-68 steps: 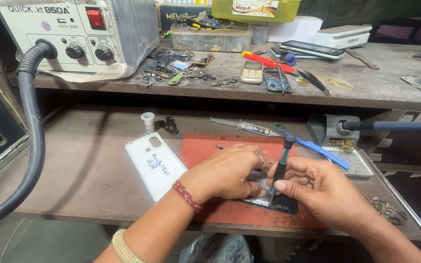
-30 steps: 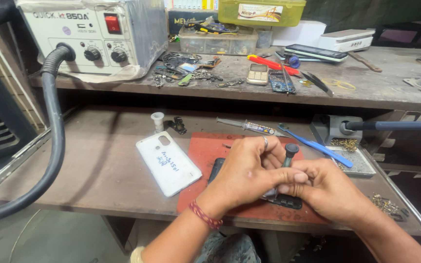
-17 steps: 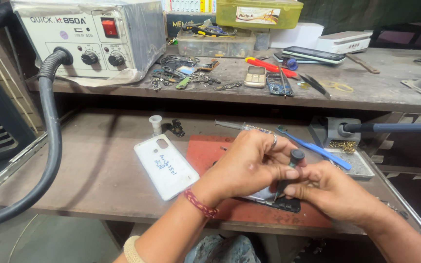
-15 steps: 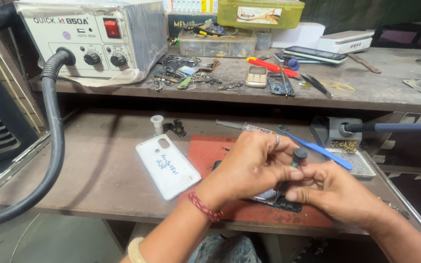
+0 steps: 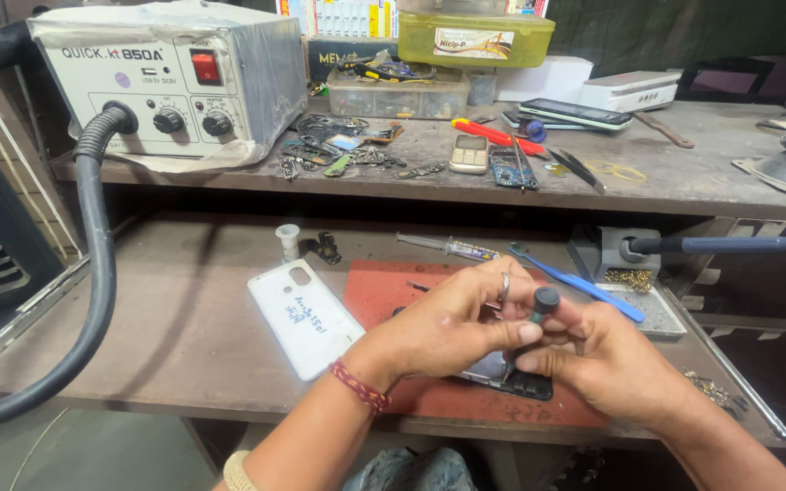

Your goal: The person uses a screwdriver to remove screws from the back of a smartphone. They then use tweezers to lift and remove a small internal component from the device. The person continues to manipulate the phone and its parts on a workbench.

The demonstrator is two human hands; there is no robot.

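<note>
Gripping a black-handled screwdriver (image 5: 539, 309) upright, the right hand (image 5: 607, 364) and left hand (image 5: 452, 323) close together over a dark phone (image 5: 511, 377) on a red mat (image 5: 384, 291) — white back cover (image 5: 304, 316) just beside

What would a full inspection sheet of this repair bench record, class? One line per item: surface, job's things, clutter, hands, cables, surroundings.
Surface: worn wooden bench with red mat.
Job's things: opened phone on the mat; small screwdriver upright over it.
Clutter: white back cover, syringe, blue pry tool, loose parts on upper shelf.
Hands: left hand and right hand both grip the screwdriver.
Cables: thick black hose.
Surroundings: grey hot-air station, green box.
</note>
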